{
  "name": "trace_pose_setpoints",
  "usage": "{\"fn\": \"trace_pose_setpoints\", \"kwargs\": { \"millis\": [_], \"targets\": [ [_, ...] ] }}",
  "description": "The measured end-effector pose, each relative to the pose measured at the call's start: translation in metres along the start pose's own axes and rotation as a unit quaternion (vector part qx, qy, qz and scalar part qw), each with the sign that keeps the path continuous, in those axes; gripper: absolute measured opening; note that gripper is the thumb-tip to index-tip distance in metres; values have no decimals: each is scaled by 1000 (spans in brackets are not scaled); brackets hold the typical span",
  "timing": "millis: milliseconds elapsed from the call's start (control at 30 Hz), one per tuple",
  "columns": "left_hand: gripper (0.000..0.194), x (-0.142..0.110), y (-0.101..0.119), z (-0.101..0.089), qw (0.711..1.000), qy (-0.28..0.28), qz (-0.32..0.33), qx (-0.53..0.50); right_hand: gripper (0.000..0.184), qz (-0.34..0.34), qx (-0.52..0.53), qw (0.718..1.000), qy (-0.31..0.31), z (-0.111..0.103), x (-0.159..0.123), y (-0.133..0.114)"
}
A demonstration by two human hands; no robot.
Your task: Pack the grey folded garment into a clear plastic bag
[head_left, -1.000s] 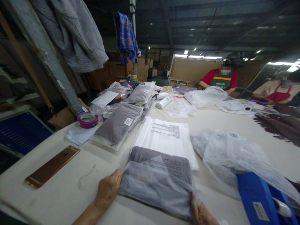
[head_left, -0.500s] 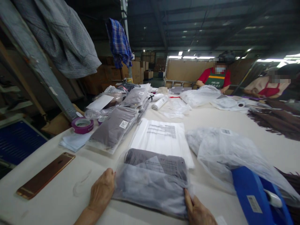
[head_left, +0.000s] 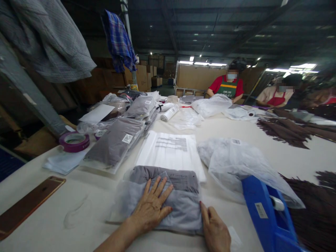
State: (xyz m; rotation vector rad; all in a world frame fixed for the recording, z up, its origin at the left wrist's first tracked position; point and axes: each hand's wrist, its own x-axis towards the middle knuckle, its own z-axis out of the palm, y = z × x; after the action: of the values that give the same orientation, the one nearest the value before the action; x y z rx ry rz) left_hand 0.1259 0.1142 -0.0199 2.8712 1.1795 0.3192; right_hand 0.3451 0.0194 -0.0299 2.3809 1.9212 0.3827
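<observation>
Directly before me lies a frosted plastic bag with a folded dark grey cloth inside. A pale paper corner and printed lettering show through its upper part. My left hand rests flat on the bag, fingers spread. At the bag's right edge, my right hand has its fingers closed against the side; the grip is partly hidden. Just behind the bag is a stack of white printed plastic bags. Bagged grey cloth packs are piled to the left, the front one bearing a barcode label.
A phone, a purple tape roll and pale paper sheets lie left. On the right are a blue tape dispenser, a crumpled clear bag and brown fringed cloths. Two co-workers are across the table.
My left hand has left the bag's left edge and now lies flat on top of it. My right hand stays at the right edge. The view has shifted rightward.
</observation>
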Motion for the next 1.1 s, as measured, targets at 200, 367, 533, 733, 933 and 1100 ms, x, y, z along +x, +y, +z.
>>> {"fn": "trace_pose_setpoints", "kwargs": {
  "millis": [200,367,533,733,933,1100],
  "targets": [
    [63,-5,-4,4,998,44,12,33,29,163,178,965,-100,-6,12,6],
    [61,-4,-3,7,991,97,30,89,34,212,177,961,-15,-14,-9,20],
    [60,-2,-7,12,982,148,58,104,34,254,205,900,290,-25,-46,99],
    [65,0,-10,16,979,167,71,92,49,437,394,792,163,-46,-37,190],
    [64,0,-10,18,974,184,75,105,42,425,536,722,104,-42,-13,193],
    [63,0,-9,16,976,176,70,106,43,429,595,664,147,-32,-16,194]
  ]
}}
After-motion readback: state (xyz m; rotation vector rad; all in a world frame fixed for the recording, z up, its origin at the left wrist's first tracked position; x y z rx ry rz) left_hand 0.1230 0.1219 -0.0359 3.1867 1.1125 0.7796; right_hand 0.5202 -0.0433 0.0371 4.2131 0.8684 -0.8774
